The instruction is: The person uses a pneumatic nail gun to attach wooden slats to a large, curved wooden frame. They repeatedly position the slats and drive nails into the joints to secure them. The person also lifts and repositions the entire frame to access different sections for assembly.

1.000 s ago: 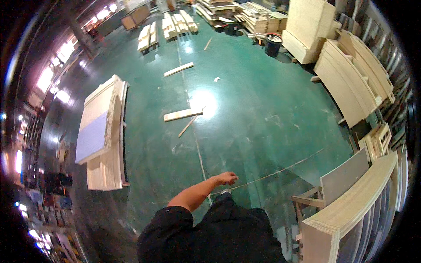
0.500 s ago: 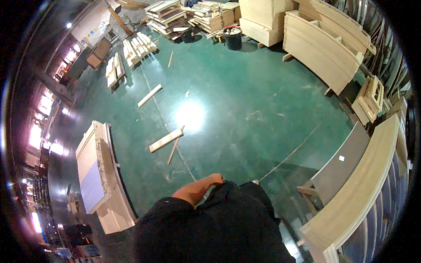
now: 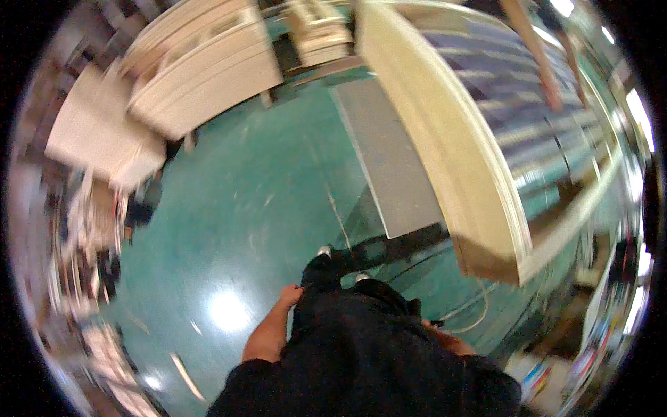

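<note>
My left hand (image 3: pixel 292 295) hangs beside my left thigh, low over the green floor. It is small and blurred, so its fingers cannot be made out. My right forearm (image 3: pixel 451 342) comes out from under the black shirt, and my body hides most of that hand. A small dark piece (image 3: pixel 436 322) shows by it; I cannot tell whether it is held. A pale hose (image 3: pixel 479 316) curves across the floor just beyond. Ahead to the right stands a large pale wooden frame (image 3: pixel 445 153) with dark slats or panels inside. A grey board (image 3: pixel 392 163) lies along its near side.
Curved pale wooden cabinet pieces (image 3: pixel 208 76) stand at the back left, next to a pale box-like piece (image 3: pixel 104 132). Stacked wood (image 3: pixel 83 264) is at the left edge. A thin strip of wood (image 3: pixel 187 377) lies on the floor. Another person's arm (image 3: pixel 545 76) reaches over the frame.
My view has swung to the right, bringing the wooden frame and grey board to the middle. My left arm now hangs at my side, and my right forearm has come into sight.
</note>
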### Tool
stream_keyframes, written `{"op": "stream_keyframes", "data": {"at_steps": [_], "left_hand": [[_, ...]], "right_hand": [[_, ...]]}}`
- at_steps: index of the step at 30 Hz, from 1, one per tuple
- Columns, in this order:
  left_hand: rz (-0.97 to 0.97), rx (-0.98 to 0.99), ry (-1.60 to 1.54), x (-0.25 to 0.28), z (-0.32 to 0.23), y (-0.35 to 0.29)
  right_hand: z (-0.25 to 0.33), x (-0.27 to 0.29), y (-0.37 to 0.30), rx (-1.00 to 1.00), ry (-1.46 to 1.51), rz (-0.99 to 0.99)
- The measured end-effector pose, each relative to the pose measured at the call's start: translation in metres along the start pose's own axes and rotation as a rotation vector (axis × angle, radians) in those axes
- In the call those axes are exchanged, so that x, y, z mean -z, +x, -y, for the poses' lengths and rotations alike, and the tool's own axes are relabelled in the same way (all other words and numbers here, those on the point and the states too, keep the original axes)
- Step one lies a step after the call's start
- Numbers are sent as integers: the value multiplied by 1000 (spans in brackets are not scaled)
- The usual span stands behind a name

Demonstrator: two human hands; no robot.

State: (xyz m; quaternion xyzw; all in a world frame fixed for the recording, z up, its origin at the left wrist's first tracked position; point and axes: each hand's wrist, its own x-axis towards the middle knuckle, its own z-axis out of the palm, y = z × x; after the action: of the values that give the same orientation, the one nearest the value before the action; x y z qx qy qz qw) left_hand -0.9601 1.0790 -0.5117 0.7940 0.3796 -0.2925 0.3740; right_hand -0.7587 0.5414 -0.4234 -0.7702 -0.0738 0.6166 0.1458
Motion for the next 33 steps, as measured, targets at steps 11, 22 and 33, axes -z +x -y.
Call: {"op": "stream_keyframes", "data": {"at_steps": [11,22,33], "left_hand": [[318,-355,271,154,-109,193],[360,-941,324,118,-377,56],[251,-2040,314,200,-655,-158]], "right_hand": [[66,-183,-60,-154,569,-88],[92,-217,8,-109,699,-6],[50,-65,4,-396,517,-455]]}}
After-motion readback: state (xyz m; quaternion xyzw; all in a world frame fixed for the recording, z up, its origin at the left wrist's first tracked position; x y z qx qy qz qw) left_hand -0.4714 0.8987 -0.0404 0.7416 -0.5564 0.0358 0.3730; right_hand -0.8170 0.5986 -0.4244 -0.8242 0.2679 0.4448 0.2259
